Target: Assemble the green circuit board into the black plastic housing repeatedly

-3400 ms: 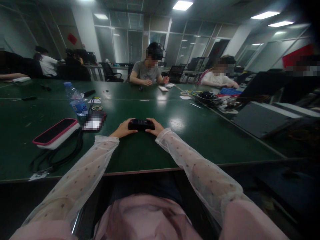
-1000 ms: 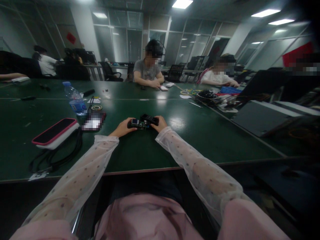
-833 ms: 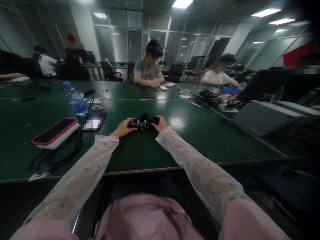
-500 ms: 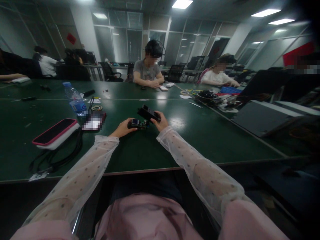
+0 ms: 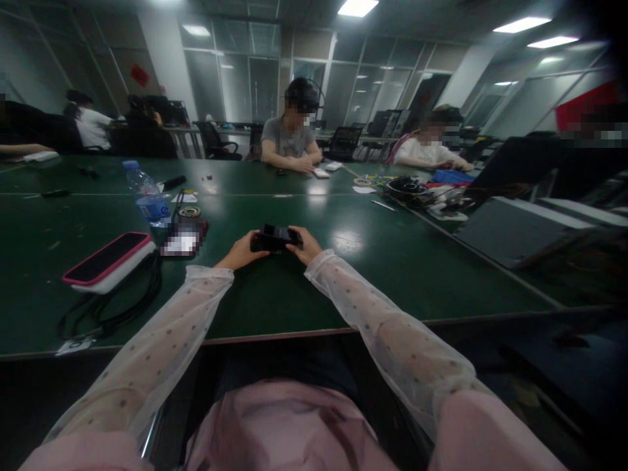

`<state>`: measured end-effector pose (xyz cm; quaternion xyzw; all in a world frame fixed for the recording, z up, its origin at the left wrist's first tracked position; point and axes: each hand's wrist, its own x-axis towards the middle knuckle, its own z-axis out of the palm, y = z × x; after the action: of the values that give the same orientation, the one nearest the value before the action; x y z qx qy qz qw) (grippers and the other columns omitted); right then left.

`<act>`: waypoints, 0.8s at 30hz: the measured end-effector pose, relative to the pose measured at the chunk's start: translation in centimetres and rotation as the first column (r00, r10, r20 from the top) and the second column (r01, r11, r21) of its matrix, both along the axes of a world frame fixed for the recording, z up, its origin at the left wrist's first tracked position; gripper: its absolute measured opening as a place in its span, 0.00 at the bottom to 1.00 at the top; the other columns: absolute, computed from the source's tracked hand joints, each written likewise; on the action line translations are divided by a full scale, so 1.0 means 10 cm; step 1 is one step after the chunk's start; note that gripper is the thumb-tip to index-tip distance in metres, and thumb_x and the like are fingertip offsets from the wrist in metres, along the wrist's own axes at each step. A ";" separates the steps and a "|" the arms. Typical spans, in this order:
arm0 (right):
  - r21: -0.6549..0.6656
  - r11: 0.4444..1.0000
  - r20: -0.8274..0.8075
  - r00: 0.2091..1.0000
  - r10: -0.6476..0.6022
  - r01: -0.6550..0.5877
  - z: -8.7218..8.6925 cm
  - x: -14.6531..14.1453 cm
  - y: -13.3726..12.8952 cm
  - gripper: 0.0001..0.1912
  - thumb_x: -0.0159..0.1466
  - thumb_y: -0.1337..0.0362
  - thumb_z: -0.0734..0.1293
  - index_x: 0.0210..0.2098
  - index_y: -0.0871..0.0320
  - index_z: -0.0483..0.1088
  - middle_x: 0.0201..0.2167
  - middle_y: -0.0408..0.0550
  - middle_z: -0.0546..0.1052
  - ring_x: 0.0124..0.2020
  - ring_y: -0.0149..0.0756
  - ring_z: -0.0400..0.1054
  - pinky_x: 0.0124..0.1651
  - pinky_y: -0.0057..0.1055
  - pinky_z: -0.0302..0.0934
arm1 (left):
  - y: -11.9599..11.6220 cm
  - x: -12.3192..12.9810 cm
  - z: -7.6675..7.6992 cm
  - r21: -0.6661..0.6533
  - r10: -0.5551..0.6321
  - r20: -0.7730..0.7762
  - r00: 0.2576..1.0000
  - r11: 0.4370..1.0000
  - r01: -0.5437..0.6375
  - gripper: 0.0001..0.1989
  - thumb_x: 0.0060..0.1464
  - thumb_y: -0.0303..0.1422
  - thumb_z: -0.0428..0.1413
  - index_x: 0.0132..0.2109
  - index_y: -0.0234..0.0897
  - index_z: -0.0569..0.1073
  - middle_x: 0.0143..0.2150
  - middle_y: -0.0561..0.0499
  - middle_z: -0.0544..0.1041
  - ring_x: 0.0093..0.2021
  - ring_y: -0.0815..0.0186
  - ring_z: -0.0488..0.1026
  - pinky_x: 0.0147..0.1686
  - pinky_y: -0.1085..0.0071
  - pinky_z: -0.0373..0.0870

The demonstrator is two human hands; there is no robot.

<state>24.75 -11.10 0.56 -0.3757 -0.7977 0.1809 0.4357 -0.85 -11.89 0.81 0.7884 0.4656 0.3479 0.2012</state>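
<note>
Both hands meet over the green table, at the middle of the head view. My left hand [image 5: 244, 252] is closed around the left end of a small electronic device, thumb along its near side. Its circuit board is now mostly hidden. Over the board lies a black plastic cover [image 5: 280, 233], which my right hand [image 5: 305, 246] grips at its right end between thumb and fingers. The two parts touch or nearly touch; whether they are seated together I cannot tell.
To the left lie a pink-edged phone [image 5: 108, 258] on a white box, a black cord [image 5: 147, 294], a water bottle [image 5: 150, 196] and a tape roll [image 5: 190, 212]. Grey metal cases [image 5: 524, 229] and a cable heap [image 5: 409, 190] stand right. A person [image 5: 292, 137] sits opposite.
My right hand has brought the black cover down and left, level over the circuit board, hiding its small screen. My left hand has stayed in place.
</note>
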 end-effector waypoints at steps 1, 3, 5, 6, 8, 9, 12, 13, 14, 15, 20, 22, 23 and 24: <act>0.004 1.000 0.013 1.000 0.003 -0.003 0.00 -0.01 0.00 0.28 0.61 0.64 0.68 0.60 0.55 0.61 0.55 0.57 0.68 0.58 0.48 0.64 0.60 0.51 0.63 | 0.00 0.00 0.00 0.004 -0.006 0.009 1.000 1.000 0.006 0.38 0.46 0.44 0.66 0.60 0.36 0.63 0.55 0.39 0.74 0.54 0.50 0.73 0.54 0.51 0.69; 0.010 1.000 0.031 1.000 0.004 -0.004 -0.01 -0.01 0.00 0.28 0.62 0.65 0.67 0.60 0.56 0.60 0.54 0.57 0.68 0.58 0.48 0.65 0.60 0.51 0.63 | 0.00 0.01 0.00 0.011 -0.021 0.034 0.999 1.000 0.021 0.40 0.45 0.44 0.67 0.61 0.36 0.61 0.57 0.39 0.73 0.56 0.50 0.72 0.55 0.51 0.68; 0.018 1.000 0.049 0.999 0.002 -0.003 -0.01 -0.02 -0.01 0.28 0.62 0.65 0.67 0.61 0.56 0.60 0.53 0.57 0.68 0.57 0.48 0.65 0.59 0.51 0.63 | 0.00 0.01 -0.01 0.017 -0.032 0.053 0.998 0.999 0.031 0.43 0.44 0.45 0.67 0.63 0.36 0.60 0.58 0.38 0.72 0.56 0.49 0.72 0.55 0.51 0.68; 0.024 1.000 0.060 0.998 0.002 -0.003 -0.01 -0.02 -0.01 0.28 0.62 0.65 0.67 0.61 0.56 0.60 0.53 0.57 0.68 0.57 0.48 0.66 0.59 0.50 0.64 | 0.01 0.01 -0.01 0.021 -0.033 0.055 0.998 0.999 0.032 0.44 0.43 0.45 0.68 0.63 0.36 0.59 0.58 0.38 0.71 0.56 0.49 0.72 0.55 0.51 0.68; 0.040 0.999 0.080 0.997 0.001 -0.004 0.00 -0.01 -0.01 0.29 0.62 0.65 0.68 0.61 0.55 0.60 0.53 0.56 0.68 0.57 0.47 0.66 0.59 0.50 0.64 | 0.02 0.01 -0.02 0.025 -0.026 0.052 0.998 0.999 0.025 0.45 0.43 0.45 0.68 0.64 0.36 0.59 0.58 0.37 0.71 0.56 0.49 0.71 0.55 0.51 0.68; 0.048 0.999 0.089 0.996 0.002 -0.006 0.00 -0.01 -0.02 0.29 0.62 0.65 0.68 0.61 0.55 0.60 0.53 0.56 0.68 0.57 0.47 0.66 0.59 0.50 0.64 | 0.02 0.01 -0.02 0.023 -0.026 0.049 0.998 0.999 0.025 0.45 0.43 0.46 0.68 0.64 0.36 0.58 0.58 0.37 0.71 0.56 0.49 0.71 0.55 0.50 0.68; 0.070 0.998 0.109 0.994 0.001 -0.008 0.01 0.00 -0.02 0.29 0.61 0.65 0.68 0.61 0.56 0.60 0.53 0.57 0.69 0.56 0.48 0.66 0.58 0.50 0.65 | 0.02 0.01 -0.02 0.014 -0.023 0.044 0.999 1.000 0.023 0.46 0.43 0.46 0.68 0.64 0.36 0.58 0.58 0.37 0.71 0.57 0.48 0.71 0.55 0.49 0.67; 0.077 0.997 0.113 0.994 -0.002 -0.007 0.01 0.00 -0.03 0.29 0.61 0.65 0.68 0.61 0.56 0.60 0.53 0.57 0.69 0.56 0.48 0.66 0.58 0.51 0.65 | 0.02 0.01 -0.01 0.012 -0.020 0.044 0.999 1.000 0.019 0.45 0.43 0.46 0.68 0.64 0.36 0.58 0.58 0.37 0.71 0.57 0.48 0.71 0.56 0.49 0.67; 0.083 0.997 0.115 0.993 -0.007 -0.003 0.02 0.00 -0.02 0.29 0.61 0.64 0.68 0.61 0.55 0.60 0.53 0.57 0.69 0.56 0.48 0.66 0.58 0.51 0.64 | 0.01 0.01 0.00 0.013 -0.014 0.046 0.999 1.000 0.014 0.45 0.43 0.46 0.68 0.63 0.36 0.59 0.58 0.37 0.71 0.58 0.48 0.70 0.56 0.49 0.66; 0.084 0.996 0.117 0.993 -0.011 0.001 0.02 0.01 -0.02 0.30 0.61 0.64 0.69 0.61 0.55 0.60 0.54 0.57 0.69 0.56 0.48 0.66 0.58 0.51 0.64 | 0.00 0.01 0.00 0.016 -0.010 0.051 0.999 1.000 0.009 0.45 0.43 0.46 0.67 0.63 0.36 0.59 0.58 0.37 0.71 0.58 0.48 0.70 0.57 0.50 0.66; -0.005 0.999 0.180 0.983 0.044 -0.044 -0.01 0.02 0.00 0.31 0.57 0.65 0.72 0.58 0.56 0.62 0.53 0.55 0.71 0.55 0.47 0.68 0.59 0.50 0.63 | -0.04 0.03 0.05 0.011 -0.026 0.064 0.998 1.000 0.026 0.41 0.48 0.47 0.64 0.64 0.35 0.60 0.59 0.37 0.71 0.59 0.49 0.69 0.58 0.52 0.65; -0.017 0.999 0.184 0.982 0.044 -0.041 -0.02 0.03 0.01 0.31 0.56 0.65 0.73 0.58 0.58 0.62 0.53 0.56 0.71 0.56 0.47 0.68 0.60 0.50 0.62 | -0.05 0.03 0.07 0.013 -0.028 0.046 0.999 1.000 0.027 0.39 0.50 0.47 0.63 0.64 0.36 0.62 0.59 0.37 0.70 0.60 0.49 0.69 0.58 0.52 0.64; -0.019 0.999 0.178 0.983 0.037 -0.034 -0.03 0.04 0.01 0.32 0.56 0.64 0.73 0.58 0.58 0.62 0.53 0.57 0.71 0.56 0.48 0.67 0.60 0.50 0.62 | -0.05 0.03 0.08 0.017 -0.028 0.035 0.999 0.999 0.027 0.38 0.50 0.47 0.63 0.63 0.36 0.62 0.60 0.37 0.70 0.60 0.49 0.68 0.58 0.52 0.64; -0.023 0.999 0.172 0.984 0.033 -0.029 -0.03 0.04 0.01 0.32 0.56 0.64 0.73 0.58 0.58 0.62 0.54 0.57 0.70 0.56 0.48 0.67 0.60 0.50 0.62 | -0.06 0.02 0.08 0.020 -0.029 0.025 0.999 0.999 0.029 0.38 0.50 0.47 0.63 0.63 0.36 0.63 0.60 0.37 0.69 0.60 0.49 0.68 0.59 0.52 0.63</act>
<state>25.13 -11.00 0.26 -0.3820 -0.8363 0.1624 0.3582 -0.61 -12.45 1.66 0.7925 0.4482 0.3595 0.2043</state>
